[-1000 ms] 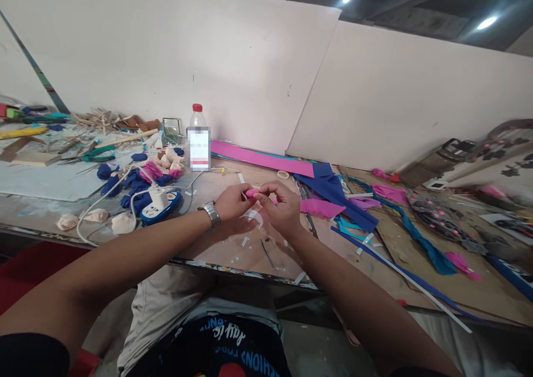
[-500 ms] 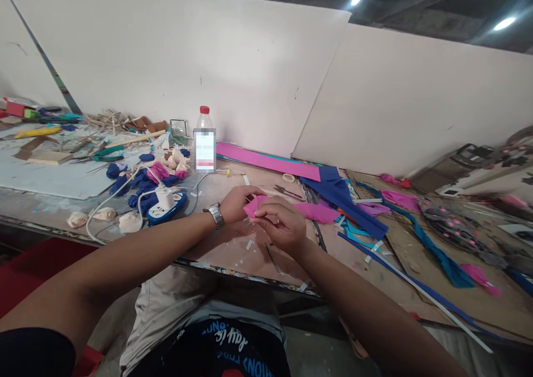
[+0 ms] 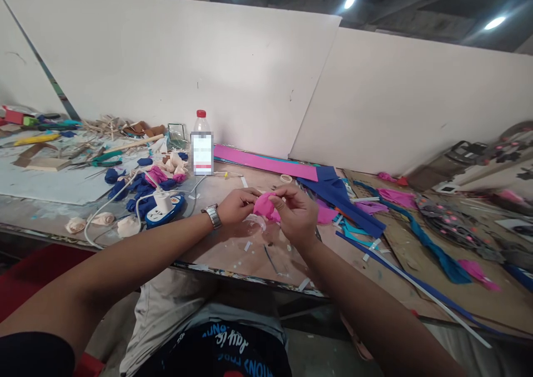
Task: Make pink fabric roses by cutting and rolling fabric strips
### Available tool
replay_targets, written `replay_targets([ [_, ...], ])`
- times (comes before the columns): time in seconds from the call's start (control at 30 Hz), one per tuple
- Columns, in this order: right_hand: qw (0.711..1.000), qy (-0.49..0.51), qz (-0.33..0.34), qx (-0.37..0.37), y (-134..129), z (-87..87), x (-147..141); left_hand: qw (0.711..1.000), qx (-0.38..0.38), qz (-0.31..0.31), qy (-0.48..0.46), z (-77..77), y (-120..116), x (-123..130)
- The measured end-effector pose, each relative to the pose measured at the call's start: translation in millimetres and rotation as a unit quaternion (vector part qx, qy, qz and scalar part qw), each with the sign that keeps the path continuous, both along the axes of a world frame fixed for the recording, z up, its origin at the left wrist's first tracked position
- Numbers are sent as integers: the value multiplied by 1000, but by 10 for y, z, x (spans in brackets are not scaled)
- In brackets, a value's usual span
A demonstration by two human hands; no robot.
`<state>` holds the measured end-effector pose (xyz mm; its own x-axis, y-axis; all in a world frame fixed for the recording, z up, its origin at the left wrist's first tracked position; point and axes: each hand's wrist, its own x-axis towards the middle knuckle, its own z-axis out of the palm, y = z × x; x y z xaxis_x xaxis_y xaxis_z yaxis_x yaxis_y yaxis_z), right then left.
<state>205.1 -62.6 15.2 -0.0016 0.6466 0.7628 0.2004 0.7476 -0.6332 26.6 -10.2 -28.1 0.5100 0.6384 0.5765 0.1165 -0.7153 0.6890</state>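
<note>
Over the front of the table, both hands meet at a pink crepe paper strip. My left hand, with a metal watch on its wrist, pinches the strip's left edge. My right hand has its thumb and fingers closed on the right side of the gathered, rounded end. The strip's tail shows behind my right hand. Thin dark sticks and small white scraps lie on the table under the hands.
A red-capped bottle stands behind my left hand. To the left are a blue power strip with white cables and crumpled paper pieces. Flat pink and blue paper lie behind and right. Cardboard is further right.
The pink strip's end has turned from a pointed fold into a rounded, puffed shape. My right hand has shifted slightly up and right, and its fingers have moved to the strip's upper side.
</note>
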Motion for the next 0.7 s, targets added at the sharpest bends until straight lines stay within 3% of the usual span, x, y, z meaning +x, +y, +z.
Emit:
replay_targets([
  [0.13,994,74,-11,-77,86,-42,-3,998,-48,-12,24,33,-79,18],
  [0.27,990,94,-41,-98,145,-66,3,991,-132,-34,15,23,-150,52],
  [0.53,996,35,-53,-67,96,-96,10,992,-99,82,-18,21,-131,84],
  [0.7,996,43,-44,-62,105,-108,15,963,-235,25,-130,-47,-33,92],
])
